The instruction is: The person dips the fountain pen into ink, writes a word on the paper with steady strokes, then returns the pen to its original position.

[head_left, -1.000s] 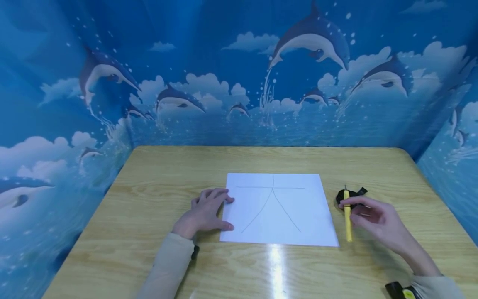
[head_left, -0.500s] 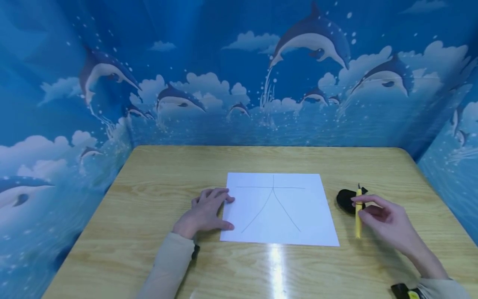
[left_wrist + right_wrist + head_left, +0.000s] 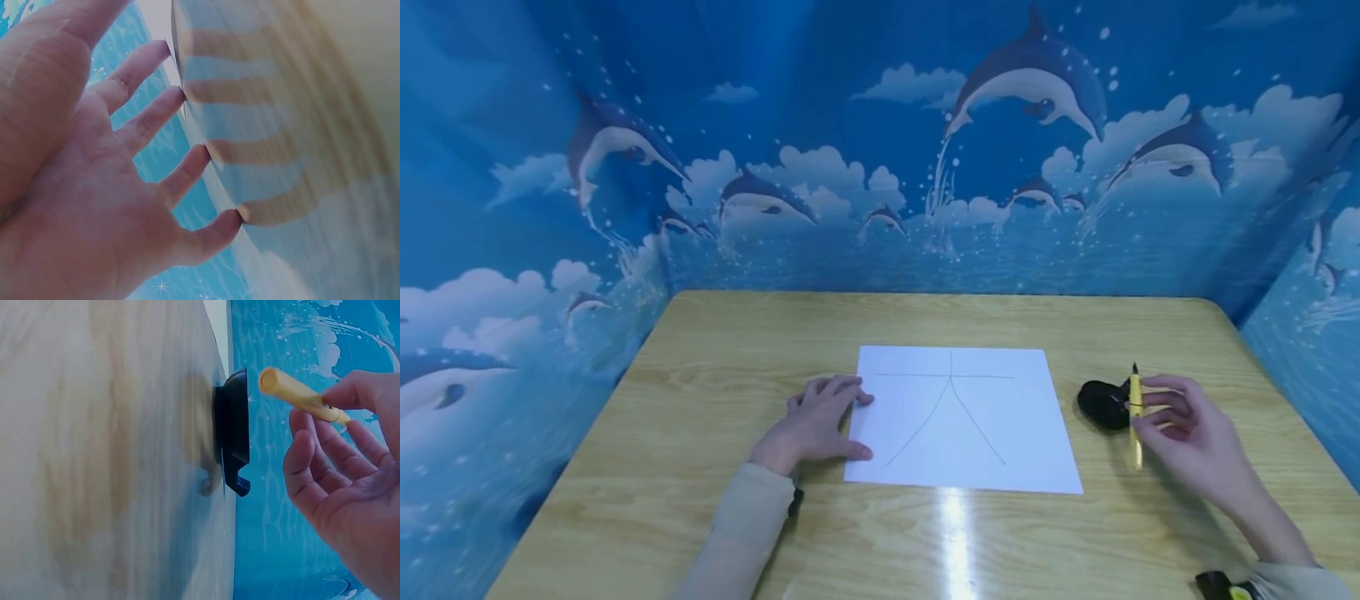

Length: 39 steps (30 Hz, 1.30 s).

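A white sheet of paper (image 3: 1030,417) lies on the table, with thin dark lines drawn on it: a horizontal one, a short vertical one and two that spread downward. My left hand (image 3: 820,421) rests at the sheet's left edge, fingers spread; in the left wrist view its fingertips (image 3: 231,219) touch down on the surface. Between thumb and fingers, my right hand (image 3: 1195,442) pinches a slim yellow pen (image 3: 1137,450), its dark tip pointing away from me. The pen is above the table in the right wrist view. Beside it sits a rounded black object (image 3: 1101,404) with a short tail.
The wooden table (image 3: 737,333) has a bright glare streak near its front. A blue curtain (image 3: 820,250) printed with dolphins and clouds stands behind it and at both sides. A black wrist strap (image 3: 1217,585) shows at the right sleeve.
My right hand has carried the pen to the right, from over the black object to its right side, uncovering more of it. My left hand and the paper stay put.
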Tool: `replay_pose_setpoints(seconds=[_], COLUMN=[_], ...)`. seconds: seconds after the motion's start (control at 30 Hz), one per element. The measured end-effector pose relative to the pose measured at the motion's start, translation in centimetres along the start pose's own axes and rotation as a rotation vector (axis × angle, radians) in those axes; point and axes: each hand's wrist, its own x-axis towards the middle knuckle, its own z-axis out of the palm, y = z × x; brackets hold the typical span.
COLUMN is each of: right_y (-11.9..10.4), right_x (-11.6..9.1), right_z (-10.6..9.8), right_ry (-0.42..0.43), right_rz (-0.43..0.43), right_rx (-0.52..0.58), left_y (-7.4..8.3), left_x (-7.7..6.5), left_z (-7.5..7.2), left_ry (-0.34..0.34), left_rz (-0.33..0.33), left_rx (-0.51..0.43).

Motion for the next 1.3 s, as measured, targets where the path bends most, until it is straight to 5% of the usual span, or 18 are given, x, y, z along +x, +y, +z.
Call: replay_pose_setpoints(seconds=[0.3, 0.6, 1.3], right_y=[0.6, 1.6, 2.7], right_x=[0.0, 0.8, 2.2], right_z=[-1.1, -2.2, -2.3], right_ry=[0.012, -0.08, -0.211], right_rz=[0.07, 0.12, 0.132], right_rx=[-0.154, -0.332, -0.464], left_y=[0.4, 0.3, 0.1], left_x=[0.1, 0.0, 0.0], left_z=[0.1, -0.1, 0.1], left_ry=[-0.011, 0.0, 0.007], left_rz=[-0.008, -0.002, 0.0], left_rx=[0.02, 0.021, 0.012])
